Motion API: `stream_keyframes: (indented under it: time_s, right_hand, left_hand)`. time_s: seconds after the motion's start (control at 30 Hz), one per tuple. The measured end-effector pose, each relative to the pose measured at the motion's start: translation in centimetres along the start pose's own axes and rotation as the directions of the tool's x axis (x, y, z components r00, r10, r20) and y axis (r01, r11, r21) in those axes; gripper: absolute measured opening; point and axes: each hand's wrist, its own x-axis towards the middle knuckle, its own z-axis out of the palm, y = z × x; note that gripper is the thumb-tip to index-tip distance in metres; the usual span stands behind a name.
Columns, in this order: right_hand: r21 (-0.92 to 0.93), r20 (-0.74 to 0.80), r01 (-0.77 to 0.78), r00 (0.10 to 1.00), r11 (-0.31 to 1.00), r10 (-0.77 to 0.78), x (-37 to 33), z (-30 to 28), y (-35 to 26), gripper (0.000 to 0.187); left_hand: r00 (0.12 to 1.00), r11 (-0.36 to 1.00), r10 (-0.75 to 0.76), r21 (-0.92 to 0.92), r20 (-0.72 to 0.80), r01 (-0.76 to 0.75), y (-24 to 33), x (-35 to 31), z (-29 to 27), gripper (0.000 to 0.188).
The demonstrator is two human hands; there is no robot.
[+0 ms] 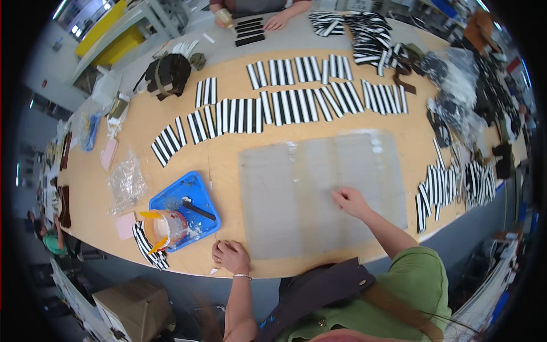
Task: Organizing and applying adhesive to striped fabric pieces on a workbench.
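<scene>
Your right hand (pixel 348 200) is on the grey mat (pixel 285 194), fingers curled, tips pressing down near the mat's middle. It holds nothing that I can see. Your left hand (pixel 231 255) rests at the table (pixel 142 125) edge, just by the mat's near left corner, fingers loosely bent, also w/ nothing in it.

To the left of your left hand sits the blue tray (pixel 199 191), w/ a black brush (pixel 196 207) lying in it and a glue cup (pixel 165 227) on its corner. Far past your right hand, rows of black-and-white strips (pixel 285 108) lie side by side.

Looks like the step is smoothing or setting the mat flat, before any strip goes on it. Next move prob needs a free hand, a reach left to the brush, and the mat held so it won't slide.
</scene>
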Motion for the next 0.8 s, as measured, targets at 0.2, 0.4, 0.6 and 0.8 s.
stream_keyframes:
  time_s: [0.2, 0.4, 0.6, 0.8]
  right_hand:
    - [-0.225, -0.205, -0.142, 0.974, 0.964, 0.095, -17.5, -0.1, 10.8, 0.040]
    - [-0.313, -0.293, -0.310, 0.931, 0.898, 0.220, -25.8, 0.5, 17.1, 0.028]
    - [-0.167, -0.584, -0.298, 0.798, 0.940, 0.150, -27.8, -3.7, 21.9, 0.020]
    - [-0.017, -0.808, -0.196, 0.581, 0.980, 0.102, -20.5, -13.0, 19.8, 0.017]
  left_hand:
    - [0.997, 0.986, -0.027, -0.164, 0.077, 0.040, 0.4, 0.2, -1.0, 0.028]
    - [0.998, 0.656, -0.013, -0.753, 0.063, 0.056, -3.3, 1.8, 0.8, 0.034]
    - [0.999, 0.677, -0.015, -0.734, 0.051, 0.048, -5.3, -0.6, -4.2, 0.053]
    - [0.981, 0.741, 0.091, -0.670, 0.174, 0.050, -10.7, -11.0, -5.1, 0.054]
